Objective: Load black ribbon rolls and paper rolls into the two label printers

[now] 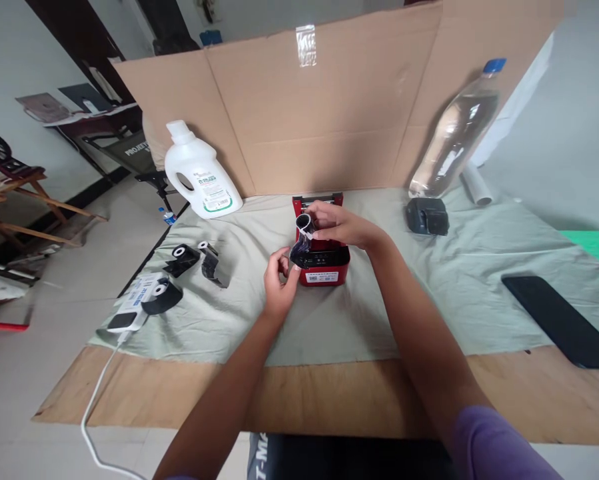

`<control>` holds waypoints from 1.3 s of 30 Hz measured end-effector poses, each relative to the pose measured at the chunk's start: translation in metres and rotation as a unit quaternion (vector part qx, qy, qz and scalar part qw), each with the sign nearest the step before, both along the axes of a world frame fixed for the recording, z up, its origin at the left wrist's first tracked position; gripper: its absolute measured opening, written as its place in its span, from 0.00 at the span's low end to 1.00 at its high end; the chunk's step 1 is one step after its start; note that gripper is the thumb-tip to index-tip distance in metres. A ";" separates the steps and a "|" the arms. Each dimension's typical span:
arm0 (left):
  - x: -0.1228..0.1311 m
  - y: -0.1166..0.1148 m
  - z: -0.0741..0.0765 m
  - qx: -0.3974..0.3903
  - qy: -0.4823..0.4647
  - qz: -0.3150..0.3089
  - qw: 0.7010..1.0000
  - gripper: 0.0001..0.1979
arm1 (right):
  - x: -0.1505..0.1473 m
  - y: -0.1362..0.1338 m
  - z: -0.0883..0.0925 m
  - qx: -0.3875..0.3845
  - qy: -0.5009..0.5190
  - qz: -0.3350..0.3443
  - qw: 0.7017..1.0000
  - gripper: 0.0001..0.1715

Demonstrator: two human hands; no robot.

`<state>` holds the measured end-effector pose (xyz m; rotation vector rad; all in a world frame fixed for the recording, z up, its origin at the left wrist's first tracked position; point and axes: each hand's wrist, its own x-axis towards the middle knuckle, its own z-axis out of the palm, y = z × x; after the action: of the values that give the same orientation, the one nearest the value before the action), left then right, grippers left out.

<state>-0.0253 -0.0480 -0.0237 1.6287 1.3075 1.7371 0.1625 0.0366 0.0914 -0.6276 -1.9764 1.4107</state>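
A big brown cardboard sheet [324, 113] is standing behind the grip. A wooden table [329, 393] is sitting under the hands, and a pale green cloth [349, 333] is covering most of its top. Behind the grip and to its right, a tall clear bottle [456, 137] with a blue cap is leaning near the cardboard. Behind and to the left, a white jug [204, 175] is standing. Well to the right of the grip, a flat black phone [562, 321] is lying on the cloth and over its front edge.

The right hand [346, 225] is pinching the black roll [304, 225] between thumb and fingers. The left hand [280, 283] is touching the loose dark film [299, 255] below the roll; I cannot tell if its fingers are squeezing it. Just under the grip, a red box [325, 272] is sitting with its lid up, and the roll is hanging over it.

Well to the left of the grip, a white box [139, 293] with a cord is lying by three small rolls [182, 257]. To the right of the grip, a small black lump [428, 217] is resting below the clear bottle.
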 end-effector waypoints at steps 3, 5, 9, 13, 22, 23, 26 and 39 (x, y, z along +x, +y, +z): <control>-0.008 0.004 0.008 -0.015 -0.076 0.015 0.997 0.21 | -0.012 0.000 -0.008 0.006 0.064 0.036 0.997 0.18; -0.015 0.006 0.014 -0.031 -0.139 -0.014 0.990 0.28 | -0.021 0.000 -0.015 0.030 0.068 0.053 0.996 0.17; -0.023 0.007 0.026 -0.045 -0.144 -0.093 0.984 0.28 | -0.037 -0.002 -0.023 0.082 0.033 0.086 0.992 0.16; -0.021 0.002 0.032 -0.041 -0.089 -0.030 0.995 0.24 | -0.041 -0.006 -0.020 0.118 -0.009 0.058 0.991 0.18; -0.016 -0.009 0.030 0.102 0.220 0.169 0.955 0.29 | -0.041 -0.029 0.000 0.077 -0.148 -0.033 0.985 0.18; -0.015 -0.009 0.030 0.111 0.231 0.164 0.953 0.29 | -0.041 -0.031 0.002 0.094 -0.159 -0.039 0.982 0.15; -0.011 -0.010 0.029 0.118 0.244 0.127 0.954 0.34 | -0.030 -0.027 0.009 0.160 -0.187 -0.055 0.968 0.09; 0.008 -0.010 0.015 0.116 0.407 0.021 0.906 0.21 | -0.026 0.006 -0.024 0.210 -0.430 -0.204 0.854 0.19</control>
<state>-0.0169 -0.0580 -0.0088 2.6506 1.4983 1.2823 0.1366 0.0425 0.0674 -1.5352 -2.4700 0.3951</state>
